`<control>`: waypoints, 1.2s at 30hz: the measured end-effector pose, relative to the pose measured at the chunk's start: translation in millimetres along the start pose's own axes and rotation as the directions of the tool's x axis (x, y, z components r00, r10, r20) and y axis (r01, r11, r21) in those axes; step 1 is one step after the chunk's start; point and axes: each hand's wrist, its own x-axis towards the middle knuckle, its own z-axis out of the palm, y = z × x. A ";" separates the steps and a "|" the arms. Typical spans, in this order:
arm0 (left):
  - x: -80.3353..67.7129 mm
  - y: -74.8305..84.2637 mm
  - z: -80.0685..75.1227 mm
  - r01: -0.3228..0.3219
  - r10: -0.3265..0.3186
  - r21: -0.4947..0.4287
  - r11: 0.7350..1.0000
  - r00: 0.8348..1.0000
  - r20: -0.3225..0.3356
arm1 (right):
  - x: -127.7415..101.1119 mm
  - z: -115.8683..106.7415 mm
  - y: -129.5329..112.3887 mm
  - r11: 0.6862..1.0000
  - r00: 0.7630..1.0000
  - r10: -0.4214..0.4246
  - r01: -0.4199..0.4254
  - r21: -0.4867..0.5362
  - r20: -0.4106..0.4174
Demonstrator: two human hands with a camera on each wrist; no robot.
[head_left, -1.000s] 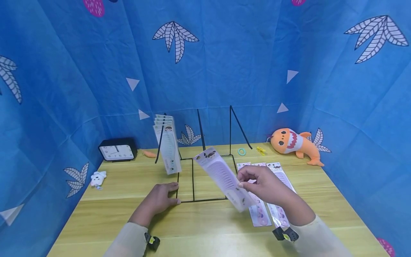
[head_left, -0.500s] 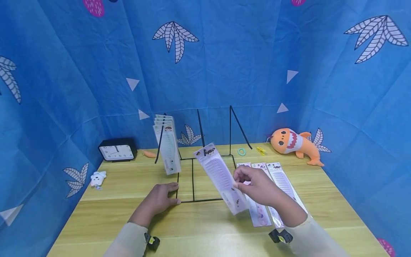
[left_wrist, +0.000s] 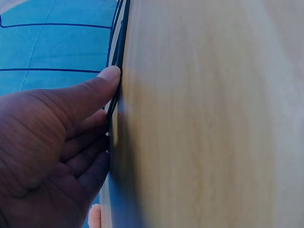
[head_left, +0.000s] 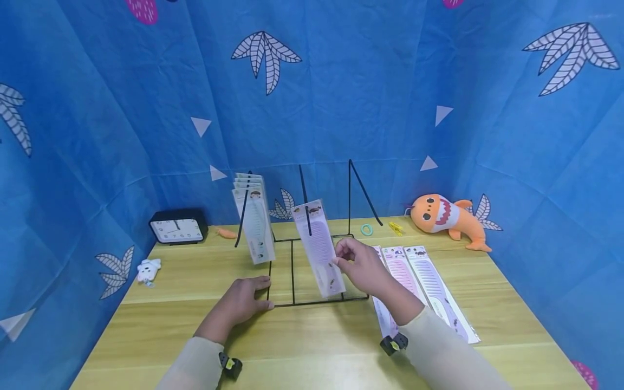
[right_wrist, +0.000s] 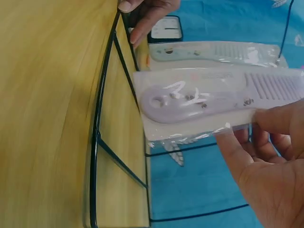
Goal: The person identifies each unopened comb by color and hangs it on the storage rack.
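**Comb pack at middle hook**

Right hand (head_left: 359,265) pinches the clear-packed lilac plastic comb (head_left: 318,248) by its edge, upright, pack top at the middle prong of the black wire display rack (head_left: 293,271), mid-table. Left hand (head_left: 242,300) rests flat, fingers straight, touching the rack's front-left base corner. Three more packed combs (head_left: 429,281) lie flat toward the table's right edge.

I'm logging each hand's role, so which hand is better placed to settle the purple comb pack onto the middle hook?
Right: the right hand already pinches the comb pack at the hook; the left hand rests on the rack base.
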 end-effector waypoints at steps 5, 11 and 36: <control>0.0 -1.1 -0.1 0.004 -0.004 0.001 1.000 1.000 0.001 | 21.5 15.6 2.8 0.994 0.999 0.016 -0.011 0.110 -0.040; -0.6 -4.4 2.5 -0.001 0.001 -0.003 1.000 1.000 0.004 | 43.5 33.1 6.5 0.984 0.994 0.047 -0.029 0.173 -0.102; 1.4 0.1 1.1 -0.023 0.023 0.025 0.999 1.000 -0.008 | 95.1 45.2 2.4 0.989 0.973 0.121 -0.100 0.112 -0.198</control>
